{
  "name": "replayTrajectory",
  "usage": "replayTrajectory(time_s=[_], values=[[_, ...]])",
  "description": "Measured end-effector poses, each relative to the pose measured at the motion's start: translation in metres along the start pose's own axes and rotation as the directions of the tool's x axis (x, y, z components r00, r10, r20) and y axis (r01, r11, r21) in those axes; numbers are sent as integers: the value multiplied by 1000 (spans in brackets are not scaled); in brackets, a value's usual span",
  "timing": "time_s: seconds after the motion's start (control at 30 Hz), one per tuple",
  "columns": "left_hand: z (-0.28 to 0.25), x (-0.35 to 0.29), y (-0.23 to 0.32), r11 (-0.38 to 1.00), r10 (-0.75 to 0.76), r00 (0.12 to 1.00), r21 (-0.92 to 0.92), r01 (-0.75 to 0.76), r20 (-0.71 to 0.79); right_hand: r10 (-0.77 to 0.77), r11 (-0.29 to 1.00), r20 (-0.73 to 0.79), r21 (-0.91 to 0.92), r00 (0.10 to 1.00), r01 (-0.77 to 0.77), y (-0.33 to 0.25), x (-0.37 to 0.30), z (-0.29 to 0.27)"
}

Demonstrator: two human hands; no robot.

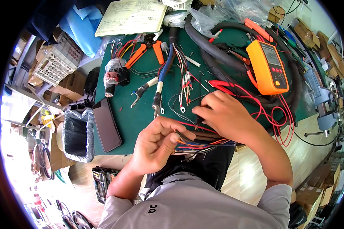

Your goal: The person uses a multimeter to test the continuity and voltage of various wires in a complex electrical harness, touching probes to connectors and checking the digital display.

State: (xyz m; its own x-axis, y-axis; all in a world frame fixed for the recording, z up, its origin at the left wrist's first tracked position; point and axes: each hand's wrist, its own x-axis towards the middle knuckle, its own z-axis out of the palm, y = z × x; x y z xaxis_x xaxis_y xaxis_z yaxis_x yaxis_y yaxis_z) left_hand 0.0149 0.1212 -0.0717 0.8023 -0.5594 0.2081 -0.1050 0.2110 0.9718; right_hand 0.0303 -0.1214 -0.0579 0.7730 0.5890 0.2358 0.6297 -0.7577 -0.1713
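My left hand (pixel 155 143) is closed in a pinch on a dark wire (pixel 184 135) at the table's front edge. A bundle of orange, blue, brown and red wires (pixel 208 143) runs beside it. My right hand (pixel 223 114) is closed, its fingertips bent down around a small black piece (pixel 198 120) that I cannot make out, just above the bundle. Beyond the hands, a fan of thin wires (pixel 185 82) comes out of a thick black cable, next to cable ends with metal lugs (pixel 156 105). Right of these stands an orange meter (pixel 269 66) with red leads (pixel 258 102).
Orange-handled wire strippers (pixel 137 55), a plastic-wrapped cylindrical object (pixel 113 74) and a dark phone (pixel 106 125) lie on the left of the green table. At the back are an open notebook (pixel 132 16) and plastic bags (pixel 237 15). A lined bin (pixel 77 135) stands off the left edge.
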Motion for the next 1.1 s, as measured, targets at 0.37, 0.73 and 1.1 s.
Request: replayTrajectory(time_s=[0.37,0.73,1.1], values=[[1,38,31,852,130,942,520,53,-310,256,902,-499,431,828,-19,27,-17,-15],[-11,120,12,830,-489,843,179,529,-221,398,782,-381,616,835,-92,17,-21,-23],[-5,73,34,886,113,871,446,129,-478,333,939,-256,3,907,-344,14,-9,-6]])
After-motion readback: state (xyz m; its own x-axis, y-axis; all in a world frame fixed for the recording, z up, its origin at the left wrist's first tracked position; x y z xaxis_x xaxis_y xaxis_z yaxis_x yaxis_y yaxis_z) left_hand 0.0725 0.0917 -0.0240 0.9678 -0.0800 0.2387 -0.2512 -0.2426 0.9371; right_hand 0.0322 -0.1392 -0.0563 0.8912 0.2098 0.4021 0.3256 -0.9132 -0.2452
